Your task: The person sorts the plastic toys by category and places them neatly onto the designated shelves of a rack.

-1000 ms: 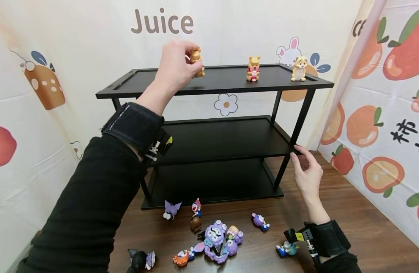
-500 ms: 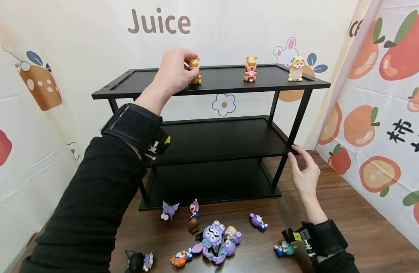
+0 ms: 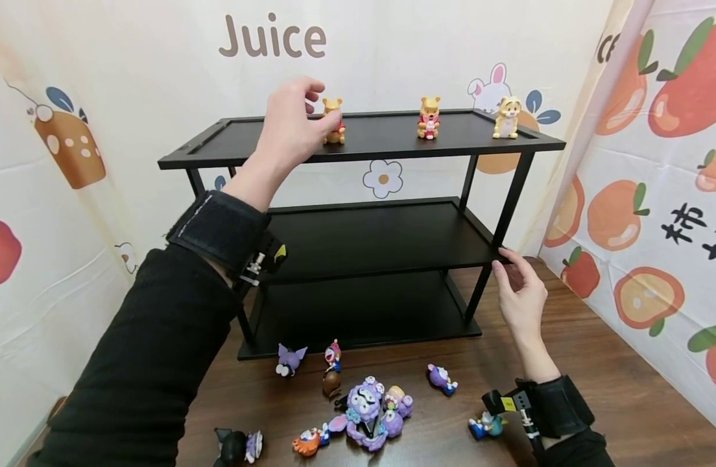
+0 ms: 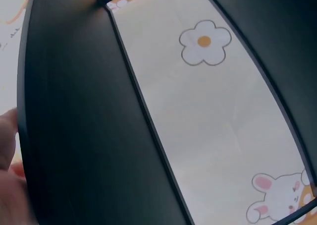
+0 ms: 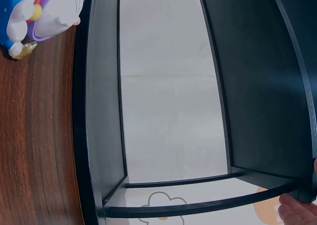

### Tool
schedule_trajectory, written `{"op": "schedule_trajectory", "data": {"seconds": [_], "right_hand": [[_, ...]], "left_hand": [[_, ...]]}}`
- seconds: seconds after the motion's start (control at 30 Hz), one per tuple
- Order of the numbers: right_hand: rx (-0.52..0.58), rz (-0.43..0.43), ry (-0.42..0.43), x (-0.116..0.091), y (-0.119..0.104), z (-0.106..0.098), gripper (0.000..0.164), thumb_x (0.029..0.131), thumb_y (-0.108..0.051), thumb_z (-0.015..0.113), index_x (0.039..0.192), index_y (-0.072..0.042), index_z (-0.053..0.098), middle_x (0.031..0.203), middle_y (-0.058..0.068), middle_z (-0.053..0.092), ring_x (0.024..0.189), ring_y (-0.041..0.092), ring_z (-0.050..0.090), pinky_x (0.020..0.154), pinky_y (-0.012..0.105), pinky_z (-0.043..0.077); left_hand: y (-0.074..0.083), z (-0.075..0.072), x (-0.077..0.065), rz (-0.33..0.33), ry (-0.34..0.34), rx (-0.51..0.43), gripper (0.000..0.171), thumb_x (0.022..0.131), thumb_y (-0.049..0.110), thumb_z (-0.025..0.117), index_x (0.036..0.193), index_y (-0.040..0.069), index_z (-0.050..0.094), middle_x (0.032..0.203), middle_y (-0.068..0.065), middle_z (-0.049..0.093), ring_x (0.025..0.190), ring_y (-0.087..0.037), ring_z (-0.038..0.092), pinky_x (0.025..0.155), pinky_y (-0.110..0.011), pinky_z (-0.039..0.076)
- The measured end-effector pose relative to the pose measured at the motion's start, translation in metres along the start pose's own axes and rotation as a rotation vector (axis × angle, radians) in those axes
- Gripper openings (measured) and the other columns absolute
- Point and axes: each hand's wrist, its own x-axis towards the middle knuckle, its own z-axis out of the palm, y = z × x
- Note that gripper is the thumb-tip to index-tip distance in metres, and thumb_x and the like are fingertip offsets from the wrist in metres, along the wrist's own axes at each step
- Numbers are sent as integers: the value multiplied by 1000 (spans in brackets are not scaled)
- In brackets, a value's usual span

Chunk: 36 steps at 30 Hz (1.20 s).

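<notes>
My left hand [image 3: 289, 126] is at the top board of a black three-tier shelf rack [image 3: 369, 237]. Its fingers are spread, with the thumb just in front of a Winnie-the-Pooh figurine [image 3: 335, 135] that stands upright on that board; whether the thumb touches it I cannot tell. Further right on the same board stand another Pooh figurine [image 3: 429, 123] holding a small pink figure, and a pale yellow animal figurine [image 3: 506, 120]. My right hand [image 3: 523, 295] grips the right front corner of the middle shelf, thumb and fingers at its edge. In the left wrist view only blurred fingers [image 4: 7, 140] show.
On the wooden table [image 3: 568, 363] before the rack lie several figurines: a purple-eared one [image 3: 289, 360], a purple cluster [image 3: 366, 408], an orange-haired one [image 3: 309, 442], a purple-and-blue one [image 3: 442, 380], a teal one [image 3: 488, 426] and a black-headed one [image 3: 237, 447]. Printed curtains surround the table.
The left hand has lowered the Pooh figurine onto the top board and let go, its fingers lifting off and moving slightly left. The right hand stays at the shelf corner.
</notes>
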Motion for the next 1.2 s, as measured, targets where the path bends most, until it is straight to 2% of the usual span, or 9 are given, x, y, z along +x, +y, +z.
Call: {"op": "schedule_trajectory", "data": {"seconds": [0.13,0.2,0.37,0.43,0.53,0.63,0.93,1.07,1.2], "right_hand": [[21,5,2,1,8,0,27,83,-13,62,109,-6,63,84,4,63,76,-2,57,69,10,41],[80,-17,13,2,28,2,27,82,-14,63,108,-7,63,84,4,63,75,-1,58,68,9,41],[192,-50,20,9,78,7,27,80,-15,66,107,-10,64,84,4,65,75,5,60,68,13,42],[199,-43,9,10,76,6,29,79,-14,66,108,-11,64,84,4,64,76,7,60,68,14,43],[202,-33,4,9,59,5,29,80,-13,66,109,-11,64,84,6,64,75,7,59,67,12,42],[183,-32,11,7,53,4,28,81,-14,65,109,-11,64,84,6,64,75,6,59,67,11,41],[225,-48,16,9,81,6,28,80,-10,65,108,-7,64,86,7,65,77,9,61,69,13,43],[219,-42,-5,6,47,3,28,80,-15,65,108,-11,64,85,6,64,77,6,59,69,12,42],[114,-46,1,2,14,1,28,82,-18,64,109,-10,64,84,5,63,76,0,57,69,10,41]], "left_hand": [[-3,-1,-10,32,207,-55,34,86,22,55,113,1,53,107,-8,52,95,-15,47,78,-18,38],[-4,-1,-17,78,302,-90,29,86,20,55,107,1,56,103,-8,53,92,-14,48,76,-17,38],[-9,-4,-43,298,434,-122,21,84,14,55,97,-3,58,93,-11,55,84,-15,50,74,-21,41],[-11,-3,-57,417,441,-106,19,84,11,56,95,-5,59,90,-12,56,81,-18,51,71,-24,42],[-16,1,-77,573,393,-80,17,82,7,58,93,-7,59,87,-15,58,78,-22,52,68,-29,42],[-21,8,-98,631,290,-53,14,81,3,59,92,-6,58,87,-15,58,79,-23,52,69,-30,43],[-40,41,-158,696,39,-24,16,77,3,61,93,0,59,90,-7,59,85,-17,54,75,-27,45],[-54,57,-185,683,-102,-18,17,79,8,60,96,4,59,91,-2,59,84,-12,53,72,-25,46],[-69,72,-208,608,-312,31,19,81,12,61,100,9,58,95,3,56,85,-8,51,70,-22,45]]}}
